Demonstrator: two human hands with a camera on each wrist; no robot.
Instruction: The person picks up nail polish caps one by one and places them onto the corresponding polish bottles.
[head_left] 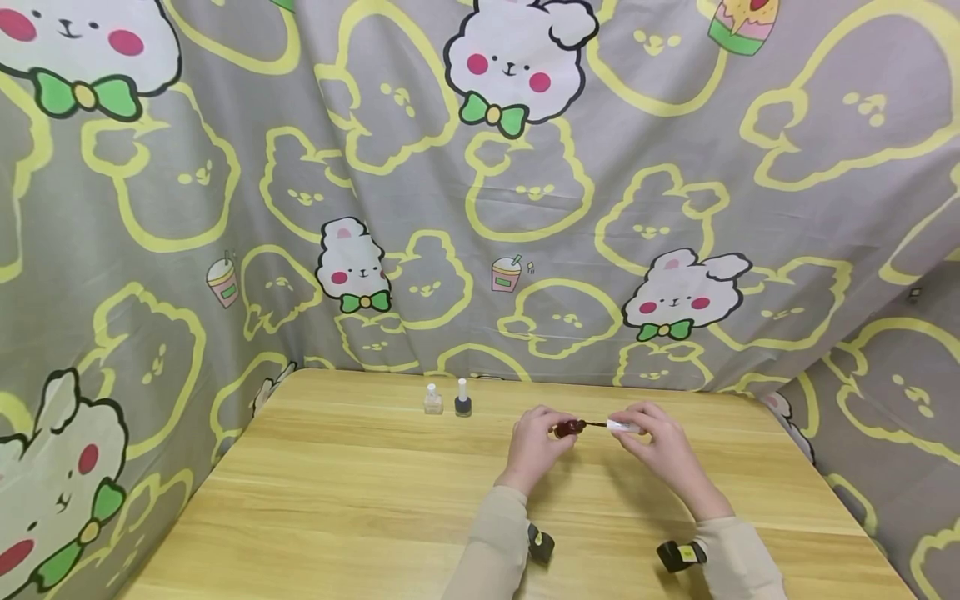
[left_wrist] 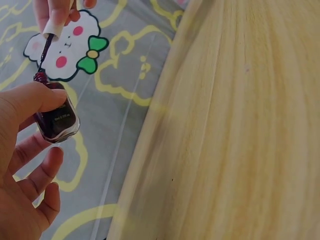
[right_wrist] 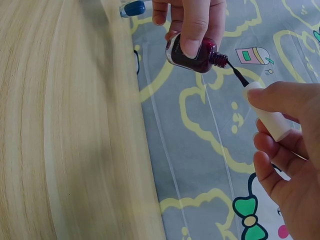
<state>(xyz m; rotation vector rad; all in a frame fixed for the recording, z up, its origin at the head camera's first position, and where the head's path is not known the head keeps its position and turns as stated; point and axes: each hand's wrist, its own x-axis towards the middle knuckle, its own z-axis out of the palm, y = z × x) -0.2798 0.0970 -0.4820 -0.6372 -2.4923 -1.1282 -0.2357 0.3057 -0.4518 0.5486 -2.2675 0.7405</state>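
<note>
My left hand (head_left: 534, 446) pinches a dark red nail polish bottle (left_wrist: 56, 117) between thumb and fingers. The bottle is tilted on its side, its threaded neck pointing at my right hand (head_left: 663, 446). Between thumb and fingers, the right hand grips the white cap (right_wrist: 270, 115). A thin dark brush (right_wrist: 237, 73) runs from that cap to the bottle's mouth, its tip at the opening. How far the tip reaches inside I cannot tell. Both hands are above the wooden table (head_left: 360, 492).
Two more bottles stand near the table's back edge, left of my hands: a clear one (head_left: 432, 402) with a white cap and a dark one (head_left: 462, 402) with a white cap. A grey patterned curtain (head_left: 420, 200) hangs behind and beside the table.
</note>
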